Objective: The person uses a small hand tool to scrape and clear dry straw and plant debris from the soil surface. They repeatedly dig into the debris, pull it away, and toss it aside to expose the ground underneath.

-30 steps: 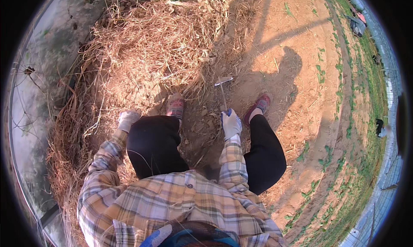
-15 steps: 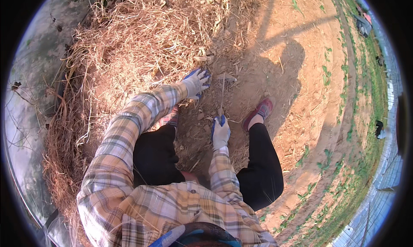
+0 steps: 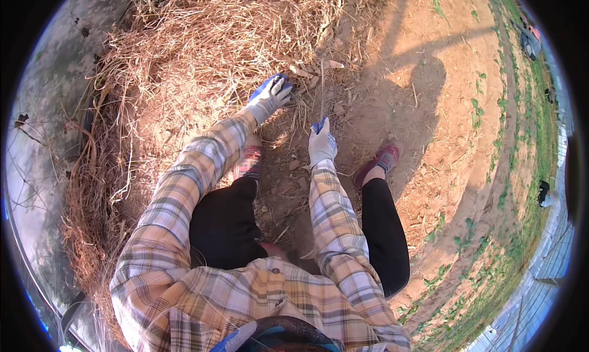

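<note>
My right hand [image 3: 322,145], in a white glove with a blue palm, is closed round the handle of a sickle [image 3: 323,89]. Its thin shaft points away from me, and its short, pale blade turns right at the far end, close to the straw's edge. My left hand [image 3: 270,97], gloved the same way, reaches over the near edge of the dry straw [image 3: 227,51]. The fingers are stretched and somewhat apart, with nothing visible in them. Part of its palm is hidden.
My feet in reddish shoes [image 3: 378,163] stand apart on bare soil [image 3: 423,143]. Grey sheeting [image 3: 55,107] lies along the left. Rows of small green plants [image 3: 477,110] run down the right side. A person [image 3: 529,42] is at the far right.
My right hand has moved forward with the sickle, whose blade now lies farther out by the straw. My left hand has shifted slightly forward and left, its fingers less widely spread.
</note>
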`<move>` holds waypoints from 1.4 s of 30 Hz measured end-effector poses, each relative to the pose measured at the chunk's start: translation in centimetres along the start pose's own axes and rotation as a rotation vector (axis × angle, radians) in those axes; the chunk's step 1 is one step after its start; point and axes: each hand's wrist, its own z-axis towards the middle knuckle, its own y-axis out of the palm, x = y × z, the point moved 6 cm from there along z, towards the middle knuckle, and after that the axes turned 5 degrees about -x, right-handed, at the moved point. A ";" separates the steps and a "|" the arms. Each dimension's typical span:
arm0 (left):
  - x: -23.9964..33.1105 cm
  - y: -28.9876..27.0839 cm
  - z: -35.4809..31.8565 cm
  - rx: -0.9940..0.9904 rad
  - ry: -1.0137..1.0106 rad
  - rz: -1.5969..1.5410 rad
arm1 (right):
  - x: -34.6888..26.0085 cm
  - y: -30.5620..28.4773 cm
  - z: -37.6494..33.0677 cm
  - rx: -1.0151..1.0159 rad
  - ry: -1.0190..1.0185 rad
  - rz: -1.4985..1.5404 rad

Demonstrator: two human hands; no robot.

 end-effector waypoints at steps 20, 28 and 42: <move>-2.0 0.1 1.1 -0.222 -0.091 -0.084 | 6.1 4.1 -8.0 0.142 -0.086 0.545; -2.6 -2.2 -0.1 -0.186 -0.054 -0.364 | 2.7 1.4 -1.7 -0.061 0.017 -0.005; -5.1 -0.2 -0.3 -0.116 -0.098 -0.442 | 4.5 6.0 -9.9 -0.032 0.034 0.292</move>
